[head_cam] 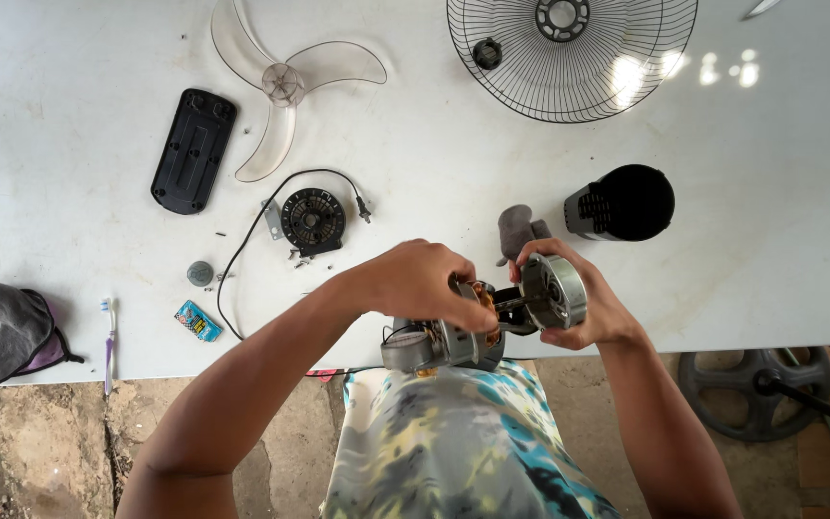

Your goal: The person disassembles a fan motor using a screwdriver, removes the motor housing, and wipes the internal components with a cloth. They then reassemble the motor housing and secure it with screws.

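We gripped the grey metal fan motor body [444, 341] in our left hand [425, 284]; our right hand [578, 308] clasped the round silver rotor housing [552, 291] beside it. Misaligned, the shaft could have jammed; either part might have slipped toward the lap below.

The white desk [69, 173] held many fan parts. A clear fan blade [285, 82] lay near the far edge, with a flat black cover [193, 150] just beside it. A round wire guard [572, 56] sat at the far right. A black round cap [622, 203] lay on its side on the right. A small black round part [312, 220] with a thin black cord [242, 252] sat in the middle. A grey cloth [16, 330], a toothbrush [109, 344] and a small blue packet [196, 321] lay by the near left edge.
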